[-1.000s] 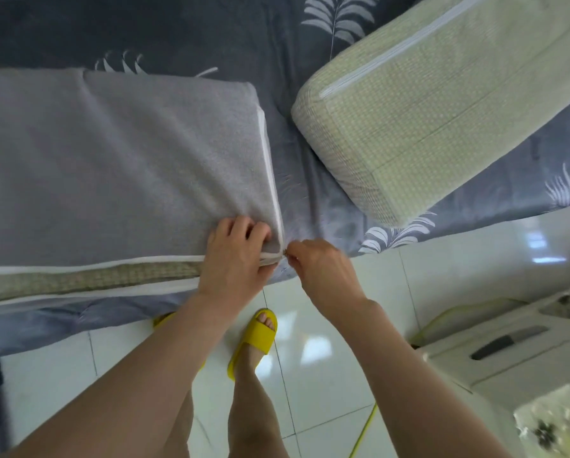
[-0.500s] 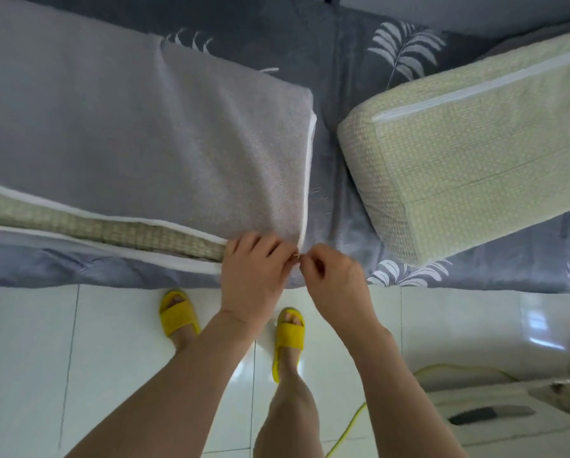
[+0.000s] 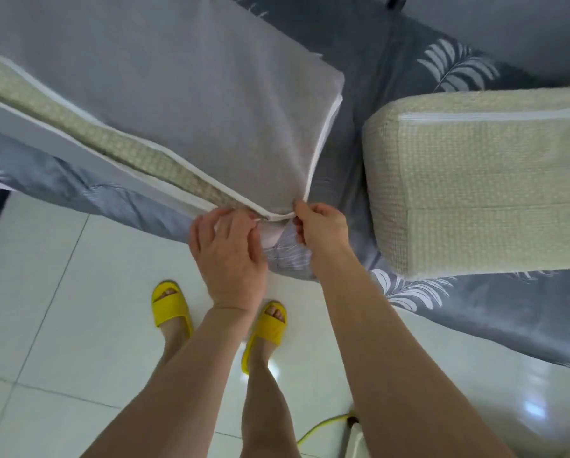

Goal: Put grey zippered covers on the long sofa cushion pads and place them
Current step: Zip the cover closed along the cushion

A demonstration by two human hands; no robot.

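A: What is changing at the corner?

B: The left hand (image 3: 229,256) is lying differently now. A second ago it was pressing flat on top of the cover (image 3: 184,104); now it is sitting below the edge, fingers curled at the zip (image 3: 270,217).

A: And the right hand (image 3: 321,231)?

B: It is pinching the corner from the side now, a little apart from the left, with a short closed stretch of zip showing between them.

A: Is the view shifting?

B: Yes, it is tilting; the cover is running diagonally, and both slippers (image 3: 172,307) are showing.

Covered cushion (image 3: 184,104) left — bare pad (image 3: 482,190) right, apart, on sheet (image 3: 369,77).
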